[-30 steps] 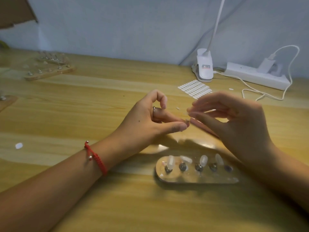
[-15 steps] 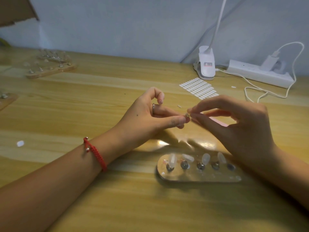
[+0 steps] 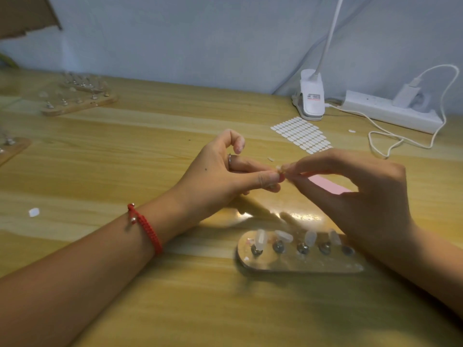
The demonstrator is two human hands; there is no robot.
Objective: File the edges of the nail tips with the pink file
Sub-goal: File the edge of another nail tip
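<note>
My left hand (image 3: pixel 220 176) pinches a small clear nail tip (image 3: pixel 278 169) between thumb and fingers above the table's middle. My right hand (image 3: pixel 363 196) meets it fingertip to fingertip and grips the pink file (image 3: pixel 327 184), which runs under the fingers and is mostly hidden by the palm. Just in front of both hands lies a clear holder (image 3: pixel 300 264) with metal pegs. Several pegs carry upright clear nail tips (image 3: pixel 260 238); the rightmost peg (image 3: pixel 348 250) is bare.
A sheet of white adhesive tabs (image 3: pixel 300 134) lies behind the hands. A white clip lamp (image 3: pixel 312 96) and a power strip (image 3: pixel 388 111) with a looping cable stand at the back right. Wooden peg boards (image 3: pixel 77 101) sit at far left, and a white scrap (image 3: pixel 33 212) nearer.
My right hand has drawn in to the left until its fingertips touch the left hand's pinch. The pink file has come with it. The holder has not moved.
</note>
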